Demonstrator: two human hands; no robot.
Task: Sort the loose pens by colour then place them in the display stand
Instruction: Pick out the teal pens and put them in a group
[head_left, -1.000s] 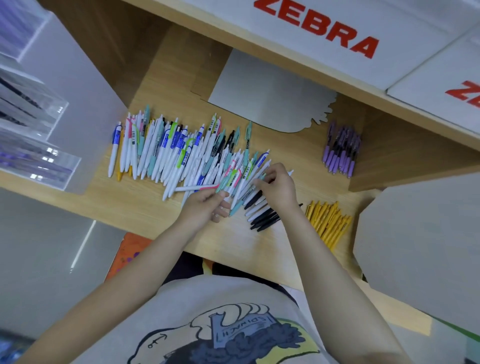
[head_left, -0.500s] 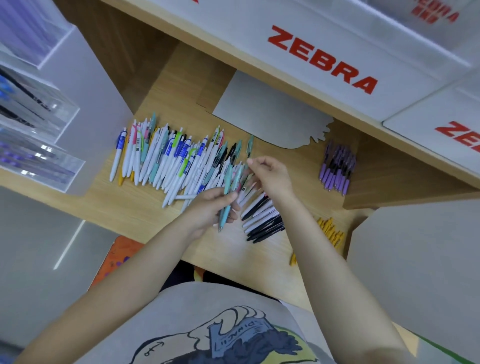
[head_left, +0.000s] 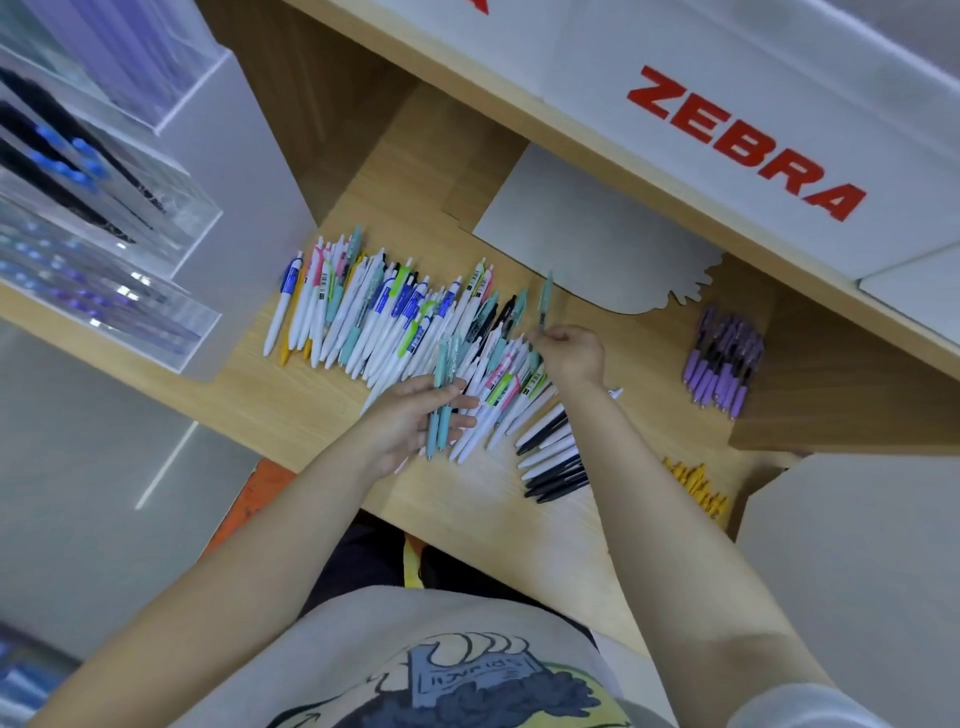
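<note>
While my left hand (head_left: 410, 415) held two teal pens (head_left: 440, 400), my right hand (head_left: 571, 356) pinched a third teal pen (head_left: 544, 300).
Light, stiff and slick, they seemed best taken mid-barrel; left fingers curled round the pair just below the loose pen pile (head_left: 395, 317), right fingertips closed on one at the pile's far right edge.

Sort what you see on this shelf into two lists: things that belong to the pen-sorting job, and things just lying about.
Part of the job:
- mixed pen pile
- teal pens held in the left hand
- teal pen pinched by the right hand
- purple pens
- yellow pens
- black and white pens
- acrylic display stand

Lying about:
- grey card cutout
- ZEBRA sign
</note>
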